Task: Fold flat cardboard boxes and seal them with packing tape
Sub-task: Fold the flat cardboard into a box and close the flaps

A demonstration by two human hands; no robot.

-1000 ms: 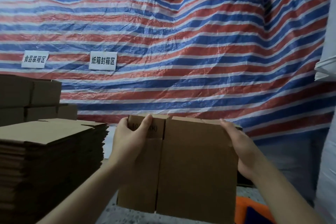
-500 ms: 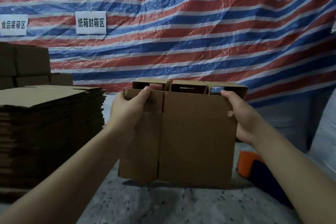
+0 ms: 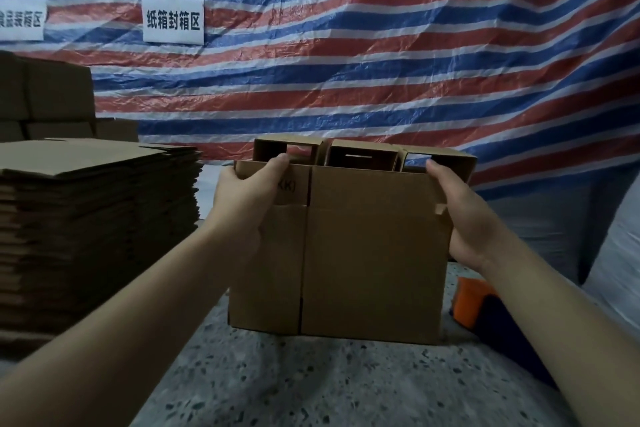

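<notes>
I see the cardboard box (image 3: 370,263) standing upright on the speckled floor (image 3: 311,385), partly opened, its top flaps up so that three openings show along the upper edge. My left hand (image 3: 247,199) grips the box's top left corner, thumb hooked over the near flap beside the printed "(KK)" mark, the other fingers out of sight behind the panel. My right hand (image 3: 460,215) holds the top right corner the same way, thumb over the rim and palm flat against the side wall. The two hands are well apart, one at each end of the box. To the left of the box sits a tall stack of flat cardboard (image 3: 93,218), with folded boxes (image 3: 52,94) farther back. Behind the box hangs a red, white and blue striped tarp (image 3: 381,62) carrying two white signs (image 3: 173,20). Just right of the box, low down, lies an orange and dark object (image 3: 474,302) I cannot identify.
</notes>
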